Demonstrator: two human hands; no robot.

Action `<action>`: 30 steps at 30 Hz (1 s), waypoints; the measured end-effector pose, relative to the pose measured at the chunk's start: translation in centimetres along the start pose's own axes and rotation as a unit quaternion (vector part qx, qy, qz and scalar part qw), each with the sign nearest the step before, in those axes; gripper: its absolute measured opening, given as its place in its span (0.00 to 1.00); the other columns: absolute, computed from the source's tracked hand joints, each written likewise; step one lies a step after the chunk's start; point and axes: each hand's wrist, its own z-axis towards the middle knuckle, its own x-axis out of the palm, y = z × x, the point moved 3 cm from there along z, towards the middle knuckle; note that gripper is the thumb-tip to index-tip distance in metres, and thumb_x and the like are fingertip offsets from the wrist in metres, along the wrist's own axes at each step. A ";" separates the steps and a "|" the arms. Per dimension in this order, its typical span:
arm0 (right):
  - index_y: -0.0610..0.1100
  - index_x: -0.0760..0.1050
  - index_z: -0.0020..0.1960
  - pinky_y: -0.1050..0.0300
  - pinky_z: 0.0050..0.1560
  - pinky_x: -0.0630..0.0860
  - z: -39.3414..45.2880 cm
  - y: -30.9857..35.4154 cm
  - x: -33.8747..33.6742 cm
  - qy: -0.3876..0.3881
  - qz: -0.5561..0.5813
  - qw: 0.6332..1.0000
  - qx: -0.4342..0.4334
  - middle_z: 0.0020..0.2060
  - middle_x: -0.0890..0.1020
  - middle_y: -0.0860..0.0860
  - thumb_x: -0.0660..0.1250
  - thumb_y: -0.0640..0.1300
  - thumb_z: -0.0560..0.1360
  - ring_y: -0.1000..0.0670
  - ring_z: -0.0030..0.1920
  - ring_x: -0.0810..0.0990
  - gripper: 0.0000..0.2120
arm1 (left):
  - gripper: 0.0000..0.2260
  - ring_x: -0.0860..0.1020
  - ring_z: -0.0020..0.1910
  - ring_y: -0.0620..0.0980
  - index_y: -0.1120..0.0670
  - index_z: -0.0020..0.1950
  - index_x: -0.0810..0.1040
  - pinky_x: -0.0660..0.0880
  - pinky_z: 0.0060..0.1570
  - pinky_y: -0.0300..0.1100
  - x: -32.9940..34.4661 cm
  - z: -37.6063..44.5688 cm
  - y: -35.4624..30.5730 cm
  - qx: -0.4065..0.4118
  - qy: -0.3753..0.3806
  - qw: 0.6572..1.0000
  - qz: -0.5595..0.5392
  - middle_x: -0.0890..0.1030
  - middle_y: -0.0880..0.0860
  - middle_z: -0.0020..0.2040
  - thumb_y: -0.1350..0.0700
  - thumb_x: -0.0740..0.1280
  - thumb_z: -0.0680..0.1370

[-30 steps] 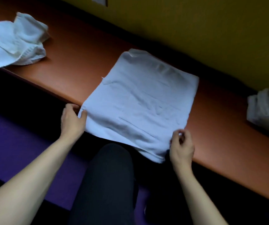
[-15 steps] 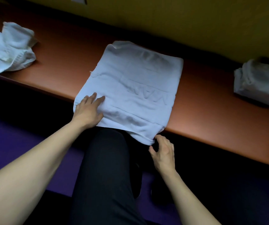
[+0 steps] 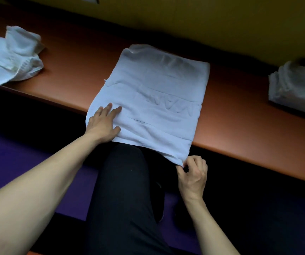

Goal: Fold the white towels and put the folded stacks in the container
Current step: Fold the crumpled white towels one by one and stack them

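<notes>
The left hand [image 3: 103, 124] lies palm down with its fingers [image 3: 111, 109] straight and close together, pointing toward one o'clock, and the thumb spread out toward three o'clock. Its bare forearm runs back to the eight o'clock corner of the view. The right hand [image 3: 192, 176] sits lower, at about five o'clock from the left one, back of the hand up, the fingers curled in and the thumb meeting the forefinger in a pinch at its ten o'clock side. Its bare forearm leads down toward five o'clock. A leg in dark trousers [image 3: 122, 199] rises between the two arms.
</notes>
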 end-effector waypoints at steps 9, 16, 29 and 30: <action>0.44 0.69 0.42 0.49 0.34 0.67 2.3 0.8 -2.7 0.005 0.027 0.991 0.131 0.28 0.75 0.43 0.65 0.35 0.71 0.34 0.31 0.75 0.07 | 0.21 0.67 0.68 0.60 0.53 0.69 0.74 0.64 0.67 0.46 0.3 -1.7 0.5 -0.042 -0.184 0.960 -0.207 0.70 0.56 0.70 0.58 0.68 0.76; 0.49 0.69 0.45 0.49 0.36 0.70 3.3 0.8 -3.5 0.044 0.115 0.977 0.177 0.28 0.74 0.50 0.69 0.39 0.73 0.50 0.30 0.72 0.10 | 0.33 0.75 0.63 0.54 0.56 0.74 0.68 0.72 0.61 0.47 4.0 -2.1 3.6 -0.320 -0.103 0.773 -0.538 0.75 0.54 0.65 0.46 0.75 0.73; 0.46 0.72 0.56 0.57 0.39 0.83 1.6 1.0 -2.2 0.040 0.270 0.913 0.305 0.48 0.81 0.47 0.66 0.37 0.79 0.50 0.41 0.85 0.09 | 0.05 0.81 0.44 0.49 0.54 0.48 0.77 0.76 0.43 0.43 3.3 -2.5 3.2 -0.263 -0.084 0.698 -0.660 0.83 0.52 0.48 0.53 0.67 0.81; 0.43 0.72 0.57 0.58 0.37 0.83 2.0 1.0 -2.3 0.019 0.309 0.892 0.329 0.48 0.81 0.45 0.66 0.35 0.79 0.50 0.40 0.85 0.08 | 0.05 0.80 0.43 0.49 0.54 0.46 0.76 0.76 0.43 0.43 2.7 -2.7 3.3 -0.261 -0.091 0.690 -0.669 0.82 0.52 0.48 0.54 0.67 0.81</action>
